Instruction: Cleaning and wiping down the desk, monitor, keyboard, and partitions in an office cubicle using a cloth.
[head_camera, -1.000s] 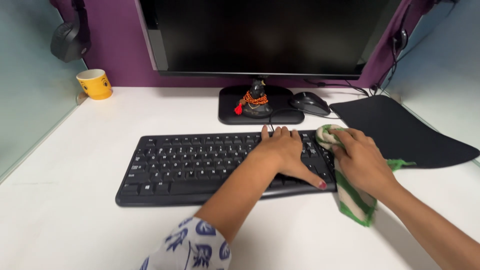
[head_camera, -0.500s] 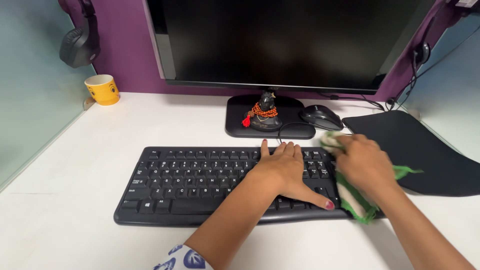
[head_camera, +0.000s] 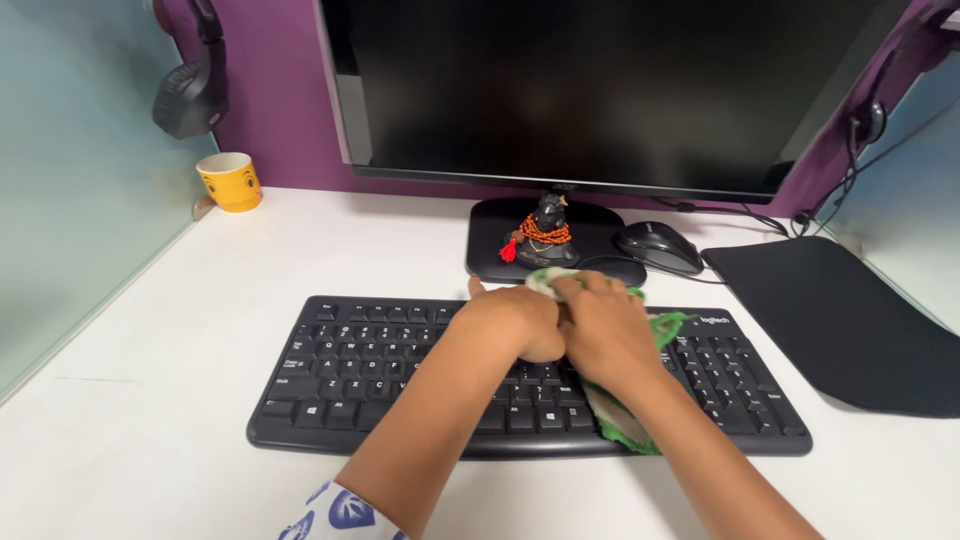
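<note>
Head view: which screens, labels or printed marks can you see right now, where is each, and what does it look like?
Monitor: back centre of the desk, wide black rectangle, screen dark.
Keyboard mark: small pale print at the black keyboard's top right corner, beside the green and white cloth under the right hand.
Yellow cup: back left, round, dark face drawing.

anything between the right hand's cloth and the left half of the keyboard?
Yes: the left hand rests flat on the middle keys of the keyboard, directly beside the right hand and its green-and-white cloth. Beyond it, the left keys are bare.
</note>
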